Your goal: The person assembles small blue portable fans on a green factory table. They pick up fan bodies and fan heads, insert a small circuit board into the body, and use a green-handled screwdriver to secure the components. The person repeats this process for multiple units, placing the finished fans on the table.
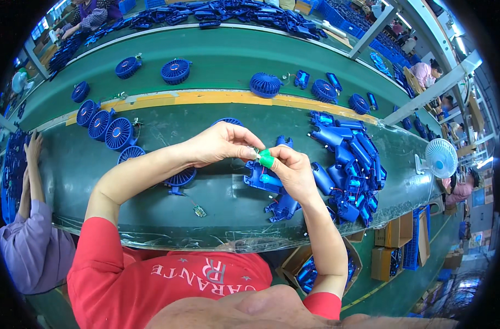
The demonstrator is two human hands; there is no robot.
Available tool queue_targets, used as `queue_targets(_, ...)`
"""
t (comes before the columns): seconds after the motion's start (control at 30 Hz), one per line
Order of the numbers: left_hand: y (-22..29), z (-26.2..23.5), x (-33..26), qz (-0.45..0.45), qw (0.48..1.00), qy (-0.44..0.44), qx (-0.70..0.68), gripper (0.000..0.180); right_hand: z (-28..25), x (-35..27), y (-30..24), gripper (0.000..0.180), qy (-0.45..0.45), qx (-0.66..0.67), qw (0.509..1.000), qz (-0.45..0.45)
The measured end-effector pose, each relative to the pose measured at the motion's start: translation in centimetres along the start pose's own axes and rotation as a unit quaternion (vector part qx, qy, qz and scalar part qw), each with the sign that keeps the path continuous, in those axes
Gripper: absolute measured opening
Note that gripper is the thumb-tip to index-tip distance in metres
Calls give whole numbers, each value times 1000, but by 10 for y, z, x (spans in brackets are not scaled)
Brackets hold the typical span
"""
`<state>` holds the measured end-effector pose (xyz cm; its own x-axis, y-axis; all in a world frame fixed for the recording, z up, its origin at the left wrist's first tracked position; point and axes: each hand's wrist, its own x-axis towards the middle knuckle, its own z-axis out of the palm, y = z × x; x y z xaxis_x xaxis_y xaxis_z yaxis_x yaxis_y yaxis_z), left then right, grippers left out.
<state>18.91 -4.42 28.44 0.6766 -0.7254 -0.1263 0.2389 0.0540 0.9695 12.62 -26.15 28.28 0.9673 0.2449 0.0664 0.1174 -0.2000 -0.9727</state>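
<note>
your right hand (293,170) pinches a small green-capped part (266,159); your left hand (220,143) closes on its other end, above the blue housing (261,180) on the green table (151,208). hold both pinches steady, keep the thin wires clear, and align carefully before pressing.

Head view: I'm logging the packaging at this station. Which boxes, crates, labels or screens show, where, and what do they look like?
Open carton: under the table edge, below the right hand; brown cardboard holding blue parts.
Stacked cartons: on the floor to the lower right; brown, boxy, one open.
Blue crate: beside those cartons; slatted plastic.
Blue crates: top, beyond the conveyor; too small to tell more.
Labels, screens: none clearly visible.
</note>
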Motion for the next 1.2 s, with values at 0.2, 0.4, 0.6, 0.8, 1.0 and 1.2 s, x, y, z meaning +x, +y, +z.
queue_targets(0.2,-6,-3,4,15,1000,-19,-3,20,0,2,5,13,-12,105,993,55)
queue_targets(0.4,-9,-4,9,28,998,-44,31,18,-3,2,11,15,-18,140,987,78)
queue_targets(0.6,9,-21,51,81,986,-17,147,16,-23,25,17,18,70,-58,994,-63)
queue_targets(0.8,41,-76,119,148,956,179,178,22,-89,20,50,44,170,-584,793,-44)
queue_targets(1.0,-1,-164,125,143,646,365,655,46,-89,31,74,44,181,-672,717,-43)
queue_targets(1.2,-6,-193,99,-16,572,313,758,35,-119,44,61,52,133,-701,693,99)
